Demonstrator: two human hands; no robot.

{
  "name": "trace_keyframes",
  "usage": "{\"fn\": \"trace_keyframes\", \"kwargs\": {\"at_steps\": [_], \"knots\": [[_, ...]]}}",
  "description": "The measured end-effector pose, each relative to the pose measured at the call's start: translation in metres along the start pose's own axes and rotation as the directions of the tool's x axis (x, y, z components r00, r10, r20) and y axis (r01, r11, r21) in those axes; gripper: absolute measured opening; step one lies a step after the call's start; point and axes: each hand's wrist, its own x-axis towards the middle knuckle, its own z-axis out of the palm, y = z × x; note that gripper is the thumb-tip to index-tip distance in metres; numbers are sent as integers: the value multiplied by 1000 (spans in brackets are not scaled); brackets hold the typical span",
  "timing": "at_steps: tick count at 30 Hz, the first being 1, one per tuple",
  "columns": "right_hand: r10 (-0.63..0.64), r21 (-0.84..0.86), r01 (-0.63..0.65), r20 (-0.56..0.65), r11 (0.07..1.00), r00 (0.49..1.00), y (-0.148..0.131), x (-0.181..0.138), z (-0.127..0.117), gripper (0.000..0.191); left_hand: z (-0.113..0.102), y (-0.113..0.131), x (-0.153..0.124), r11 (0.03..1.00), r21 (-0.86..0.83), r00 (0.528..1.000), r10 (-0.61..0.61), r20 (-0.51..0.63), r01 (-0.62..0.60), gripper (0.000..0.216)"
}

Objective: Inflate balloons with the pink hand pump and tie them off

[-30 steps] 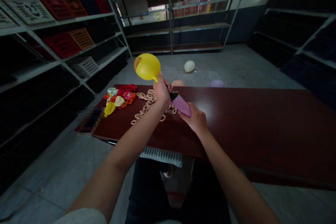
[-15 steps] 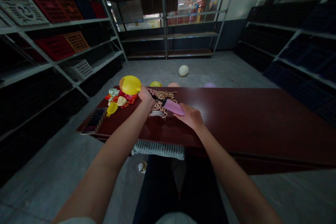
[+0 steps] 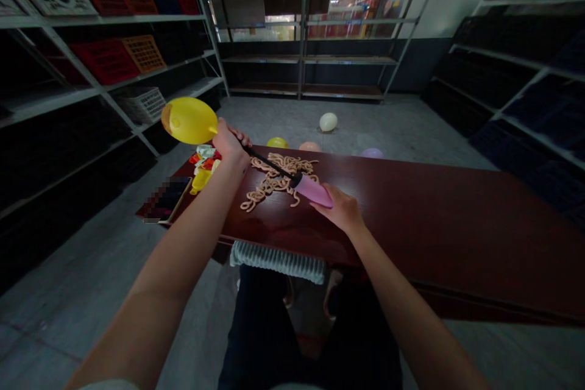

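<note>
My left hand is closed on the neck of a partly inflated yellow balloon and on the tip of a hand pump's black rod. My right hand grips the pump's pink barrel, and the rod is drawn out between the two hands. Both are above a dark red wooden table. Below the rod lies a tangle of pale rubber bands or strings. A heap of flat coloured balloons sits at the table's far left corner.
Inflated balloons lie on the floor beyond the table: white, yellow, peach and purple. Metal shelving with plastic crates lines the left, more racks stand behind and right. A pixelated object lies at the table's left edge.
The pump rod has been drawn out longer. My left hand rose and moved left with the balloon, which looks slightly larger. The view has shifted a little.
</note>
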Motion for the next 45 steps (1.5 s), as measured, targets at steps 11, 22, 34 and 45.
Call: {"fn": "trace_keyframes", "kwargs": {"at_steps": [11,22,34,45], "knots": [[220,96,-213,-70,972,973,12,2,1,47,81,-44,-57,983,90,948,129,292,-161,53],[292,60,-289,-57,956,955,11,4,0,46,62,-119,-88,983,165,940,-126,316,76,52],[27,-111,-23,35,994,999,-4,3,2,53,-17,-87,-33,963,62,965,-263,-22,264,40],[-17,-40,20,64,999,998,-4,3,-3,52,-27,-7,4,988,38,989,-146,-15,146,40]]}}
